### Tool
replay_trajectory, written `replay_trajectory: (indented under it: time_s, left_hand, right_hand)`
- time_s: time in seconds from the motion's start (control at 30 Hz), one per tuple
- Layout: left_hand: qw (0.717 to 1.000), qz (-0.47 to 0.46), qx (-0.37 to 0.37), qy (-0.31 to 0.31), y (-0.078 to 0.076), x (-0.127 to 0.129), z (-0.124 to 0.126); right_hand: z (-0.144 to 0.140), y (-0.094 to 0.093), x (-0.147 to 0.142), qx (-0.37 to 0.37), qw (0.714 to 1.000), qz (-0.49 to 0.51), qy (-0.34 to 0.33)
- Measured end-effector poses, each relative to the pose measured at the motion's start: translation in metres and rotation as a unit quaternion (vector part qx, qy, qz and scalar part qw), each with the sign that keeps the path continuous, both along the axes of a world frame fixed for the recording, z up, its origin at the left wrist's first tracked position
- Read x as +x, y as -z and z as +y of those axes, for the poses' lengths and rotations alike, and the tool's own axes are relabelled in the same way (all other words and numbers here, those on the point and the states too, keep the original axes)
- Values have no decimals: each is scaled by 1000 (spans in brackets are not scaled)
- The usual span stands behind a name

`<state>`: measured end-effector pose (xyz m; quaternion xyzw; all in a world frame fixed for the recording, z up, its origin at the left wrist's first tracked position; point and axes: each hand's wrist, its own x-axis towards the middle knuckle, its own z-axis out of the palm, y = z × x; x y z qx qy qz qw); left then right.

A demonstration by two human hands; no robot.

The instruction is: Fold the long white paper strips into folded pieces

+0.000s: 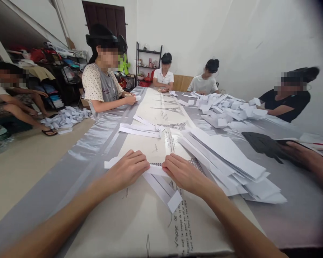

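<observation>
A narrow white paper strip [156, 170] is stretched crosswise between my two hands, low over the table. My left hand [130, 166] is closed on it, and its far end sticks out to the left past the wrist. The fingers of my right hand [181, 172] pinch the same strip a short way to the right. Beneath it lies another paper strip [164, 191], slanting toward me, with a folded flap at its near end. To the right of my right hand is a stack of flat white paper strips [226, 157], fanned unevenly.
Folded papers [141, 129] lie ahead on the printed runner [118, 222]. A large heap of folded paper [226, 107] covers the back right. Co-workers sit around the table; one person's hand [304, 154] is at the right edge. More paper [67, 117] is piled on the floor.
</observation>
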<state>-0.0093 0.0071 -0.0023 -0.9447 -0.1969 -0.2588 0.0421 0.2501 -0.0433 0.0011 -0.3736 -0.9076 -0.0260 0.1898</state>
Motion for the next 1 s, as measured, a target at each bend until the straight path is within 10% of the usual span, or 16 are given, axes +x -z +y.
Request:
replay_trajectory:
  time_s: [0.23, 1.0]
  left_hand:
    - [1000, -12, 4, -4, -3, -8, 3]
    - [967, -53, -249, 4, -12, -71, 46]
  right_hand:
    - [3, -3, 12, -128, 986, 98, 31]
    - [24, 13, 49, -96, 973, 184, 101]
